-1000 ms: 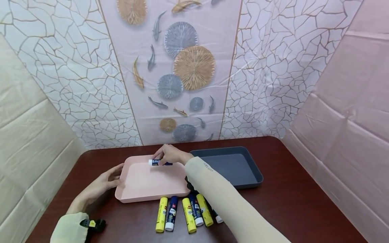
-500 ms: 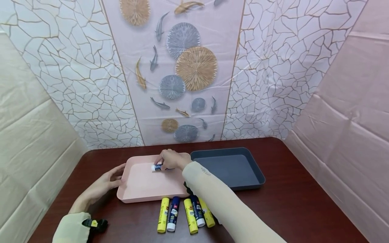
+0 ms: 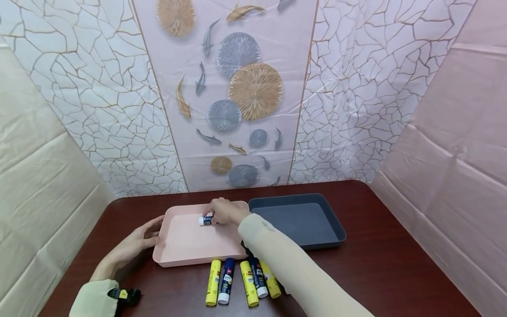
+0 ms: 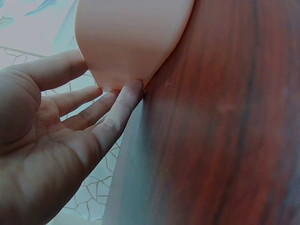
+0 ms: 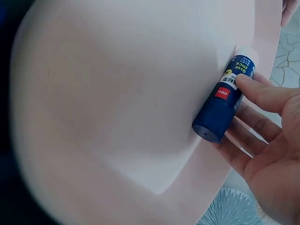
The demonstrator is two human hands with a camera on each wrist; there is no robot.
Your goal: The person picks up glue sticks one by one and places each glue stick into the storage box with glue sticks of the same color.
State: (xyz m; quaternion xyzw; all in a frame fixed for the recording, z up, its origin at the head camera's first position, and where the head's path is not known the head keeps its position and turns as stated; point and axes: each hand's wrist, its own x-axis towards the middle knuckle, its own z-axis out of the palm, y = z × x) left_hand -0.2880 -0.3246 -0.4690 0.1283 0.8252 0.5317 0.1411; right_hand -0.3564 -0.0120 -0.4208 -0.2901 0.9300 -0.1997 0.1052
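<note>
My right hand (image 3: 225,211) pinches a dark blue glue stick (image 5: 223,101) with a white cap, thumb on the label side and fingers behind it. The stick lies at or just above the floor of the pink tray (image 3: 190,242), near its far side; the head view shows only its capped end. With fairly straight fingers, my left hand (image 3: 132,244) touches the left end of this tray. In the left wrist view, its fingertips (image 4: 133,86) meet the outside of the tray wall.
Several yellow and dark blue glue sticks, among them a yellow glue stick (image 3: 213,282), lie in front of the pink tray on the brown table (image 3: 380,259). A dark grey tray (image 3: 297,220) sits to the right. My right forearm covers part of this area.
My right hand has brought the glue stick slightly nearer and lower in the pink tray. My left hand stays at the tray's left end.
</note>
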